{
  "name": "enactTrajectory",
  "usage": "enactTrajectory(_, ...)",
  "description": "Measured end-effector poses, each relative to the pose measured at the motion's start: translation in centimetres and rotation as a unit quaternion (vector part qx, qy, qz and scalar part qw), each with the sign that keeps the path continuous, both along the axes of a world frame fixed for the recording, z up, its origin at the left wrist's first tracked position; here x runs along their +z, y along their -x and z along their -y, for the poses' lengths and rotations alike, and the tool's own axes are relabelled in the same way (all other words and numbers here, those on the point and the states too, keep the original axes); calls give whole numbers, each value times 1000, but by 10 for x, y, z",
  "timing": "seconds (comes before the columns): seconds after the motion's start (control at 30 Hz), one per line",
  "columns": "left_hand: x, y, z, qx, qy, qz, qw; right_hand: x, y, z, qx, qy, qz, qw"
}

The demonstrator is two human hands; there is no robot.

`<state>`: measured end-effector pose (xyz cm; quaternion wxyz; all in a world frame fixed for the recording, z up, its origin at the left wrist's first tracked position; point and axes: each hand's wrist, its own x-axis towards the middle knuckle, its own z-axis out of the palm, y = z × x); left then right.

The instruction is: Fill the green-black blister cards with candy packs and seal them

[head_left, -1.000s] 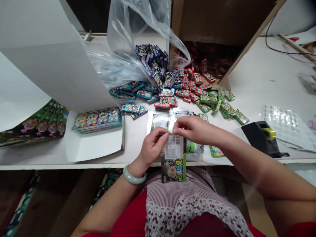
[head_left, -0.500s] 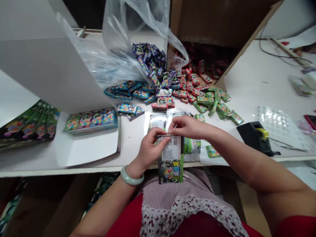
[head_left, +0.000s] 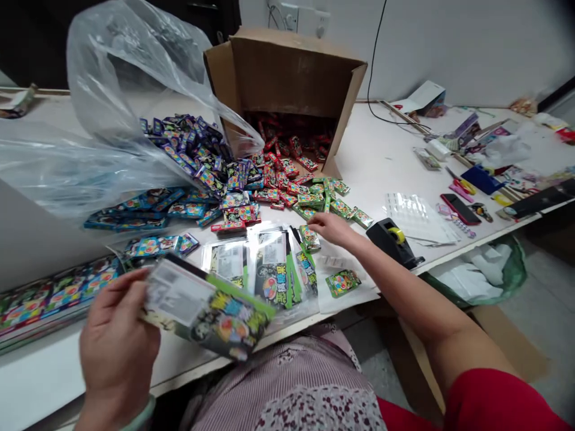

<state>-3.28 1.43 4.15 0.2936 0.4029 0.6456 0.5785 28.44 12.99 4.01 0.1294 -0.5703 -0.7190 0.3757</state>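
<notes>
My left hand point(head_left: 114, 347) grips a flat printed pouch point(head_left: 211, 311) by its left end and holds it above the table's near edge, tilted and blurred. My right hand point(head_left: 330, 227) reaches across the table, fingers curled over a small green packet point(head_left: 309, 237) beside the pile of green packets point(head_left: 332, 200). Between the hands lies a stack of similar pouches point(head_left: 265, 269). Another single green packet point(head_left: 342, 281) sits on a white sheet near my right forearm.
A tipped cardboard box point(head_left: 291, 78) spills red packets point(head_left: 287, 173). A clear plastic bag point(head_left: 112, 131) spills purple packets point(head_left: 188, 143); blue packets point(head_left: 135, 212) lie in front. A black tape dispenser point(head_left: 393, 239), a blister sheet point(head_left: 415, 215) and assorted clutter point(head_left: 471, 173) are to the right.
Both hands were together on the pouch at my lap. Now my left hand has carried it off to the left, my right hand has reached to the green packets, and the view has swung right.
</notes>
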Motion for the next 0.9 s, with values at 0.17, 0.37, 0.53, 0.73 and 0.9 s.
enactTrajectory(0.17,-16,8,-18,101,4,230,968,-30,-47,-11,-50,-36,82,995)
enactTrajectory(0.37,-54,-1,-3,9,87,204,975,-56,-40,-14,-82,-30,72,994)
enactTrajectory(0.53,-61,14,7,-69,135,-124,981,-60,-50,-17,-130,-31,37,990)
enactTrajectory(0.73,-48,-4,-13,-249,-3,-413,876,-37,-59,-12,-161,-99,70,979)
enactTrajectory(0.9,-61,-24,-38,-341,33,-505,792,-27,-48,-15,-121,-104,107,981)
